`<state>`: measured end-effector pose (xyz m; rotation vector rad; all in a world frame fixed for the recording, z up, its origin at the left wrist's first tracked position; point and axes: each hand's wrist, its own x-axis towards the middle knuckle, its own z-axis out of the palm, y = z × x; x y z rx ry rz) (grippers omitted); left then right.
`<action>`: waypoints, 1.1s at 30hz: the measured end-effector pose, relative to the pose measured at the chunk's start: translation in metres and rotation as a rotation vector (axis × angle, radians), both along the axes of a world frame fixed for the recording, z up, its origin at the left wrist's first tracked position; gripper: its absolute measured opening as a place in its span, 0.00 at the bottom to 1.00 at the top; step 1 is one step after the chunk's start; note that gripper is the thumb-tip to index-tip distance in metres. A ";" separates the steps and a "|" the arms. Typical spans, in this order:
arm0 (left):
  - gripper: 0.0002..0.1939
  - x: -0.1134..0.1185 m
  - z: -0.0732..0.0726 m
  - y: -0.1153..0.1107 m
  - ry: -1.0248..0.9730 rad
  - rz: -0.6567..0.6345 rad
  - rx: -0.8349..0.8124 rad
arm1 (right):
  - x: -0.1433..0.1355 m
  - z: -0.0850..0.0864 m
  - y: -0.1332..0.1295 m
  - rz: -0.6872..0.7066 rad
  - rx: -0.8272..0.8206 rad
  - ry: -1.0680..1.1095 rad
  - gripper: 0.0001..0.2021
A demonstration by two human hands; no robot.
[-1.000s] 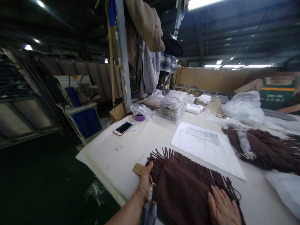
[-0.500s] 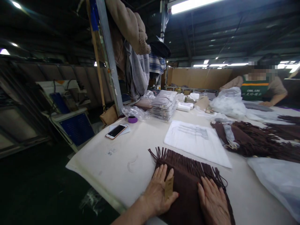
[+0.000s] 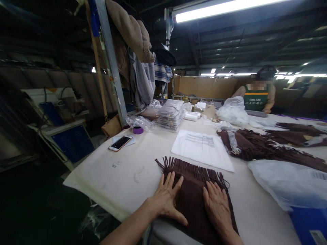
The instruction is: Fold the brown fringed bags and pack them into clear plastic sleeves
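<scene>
A dark brown fringed scarf (image 3: 192, 204) lies folded on the table in front of me, its fringe pointing away. My left hand (image 3: 170, 200) rests on the scarf's left side, fingers spread and thumb stretched toward the middle. On the right side of the scarf, my right hand (image 3: 217, 204) lies flat with its fingers stretched out. Neither hand grips anything. Just beyond the fringe is a white plastic bag (image 3: 201, 149) with printed lines, lying flat. More brown fringed scarves (image 3: 251, 144) lie in a loose heap to the right.
A phone (image 3: 120, 143), a purple tape roll (image 3: 138, 130) and a stack of bagged items (image 3: 170, 115) sit along the table's left and far side. Clear plastic (image 3: 286, 183) lies at right, above a blue object (image 3: 310, 224). A co-worker (image 3: 257, 97) stands across the table.
My left hand's fingers have spread wider on the scarf. The small brown tag seen by my left hand no longer shows. The view has shifted right, and the co-worker's posture has changed.
</scene>
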<state>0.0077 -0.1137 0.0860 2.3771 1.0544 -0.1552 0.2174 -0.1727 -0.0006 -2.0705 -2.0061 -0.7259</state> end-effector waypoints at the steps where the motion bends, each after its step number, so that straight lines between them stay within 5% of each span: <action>1: 0.67 0.001 -0.001 -0.002 0.001 -0.005 0.012 | -0.001 0.001 0.000 -0.020 -0.031 0.010 0.21; 13: 0.58 0.005 -0.028 -0.025 -0.235 -0.218 0.211 | 0.001 0.003 0.003 -0.032 -0.185 0.088 0.23; 18: 0.48 0.011 -0.014 -0.034 -0.364 -0.339 0.220 | 0.023 0.017 -0.001 0.081 -0.154 0.522 0.22; 20: 0.38 0.003 -0.003 -0.025 -0.537 -0.086 0.178 | 0.044 0.031 -0.010 0.002 0.009 0.822 0.24; 23: 0.22 -0.021 0.005 0.009 -0.801 0.761 -0.148 | 0.076 0.051 -0.030 -0.270 0.100 1.357 0.27; 24: 0.21 -0.029 0.005 0.023 -0.779 0.877 -0.259 | 0.084 0.055 -0.035 -0.337 0.077 1.563 0.25; 28: 0.20 -0.044 -0.006 0.070 -0.723 0.921 -0.658 | 0.098 0.059 -0.039 -0.424 -0.088 2.195 0.16; 33: 0.25 -0.027 -0.009 0.095 -0.669 0.796 -1.160 | 0.103 0.062 -0.014 -0.296 -0.489 2.381 0.13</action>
